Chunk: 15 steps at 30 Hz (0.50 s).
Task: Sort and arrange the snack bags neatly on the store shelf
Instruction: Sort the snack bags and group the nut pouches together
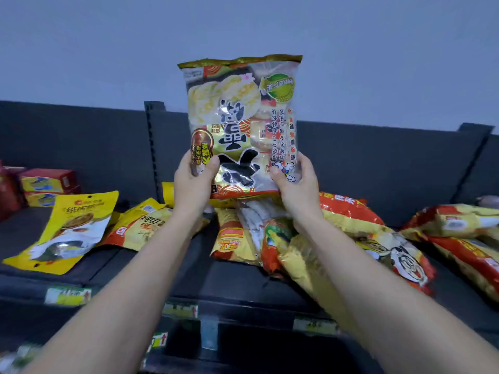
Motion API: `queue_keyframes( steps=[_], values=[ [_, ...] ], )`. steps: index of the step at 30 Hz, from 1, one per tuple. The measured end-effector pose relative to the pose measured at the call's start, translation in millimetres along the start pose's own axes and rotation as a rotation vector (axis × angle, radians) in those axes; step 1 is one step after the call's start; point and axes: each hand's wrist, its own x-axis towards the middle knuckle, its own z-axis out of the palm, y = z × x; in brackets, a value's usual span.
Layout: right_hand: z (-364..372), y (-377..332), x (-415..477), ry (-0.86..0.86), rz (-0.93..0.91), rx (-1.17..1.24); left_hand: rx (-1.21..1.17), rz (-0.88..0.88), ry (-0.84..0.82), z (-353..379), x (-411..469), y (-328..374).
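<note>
I hold a large rice-cracker snack bag (240, 122) upright in the air above the dark shelf (151, 268), its print upside down. My left hand (193, 184) grips its lower left corner and my right hand (295, 184) grips its lower right corner. Below it a heap of yellow and red snack bags (243, 236) lies flat on the shelf. More red and yellow bags (388, 247) sprawl to the right, partly behind my right forearm.
On the left lie a yellow pouch (73, 230) and a yellow-red bag (143, 228). Red boxes (46, 184) are stacked at the far left. Further bags (459, 225) lie at the far right. Price tags (67, 295) line the shelf's front edge. A dark back panel (378, 157) rises behind.
</note>
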Motion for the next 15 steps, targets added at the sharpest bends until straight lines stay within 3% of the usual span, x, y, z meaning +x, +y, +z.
queue_keyframes(
  steps=[7, 15],
  values=[
    [-120, 0, -3, 0.204, -0.019, -0.103, 0.004, 0.121, -0.212, 109, -39, 11],
    [-283, 22, -7, 0.348, 0.027, -0.295, -0.031, 0.099, -0.330, 251, -115, 23]
  ],
)
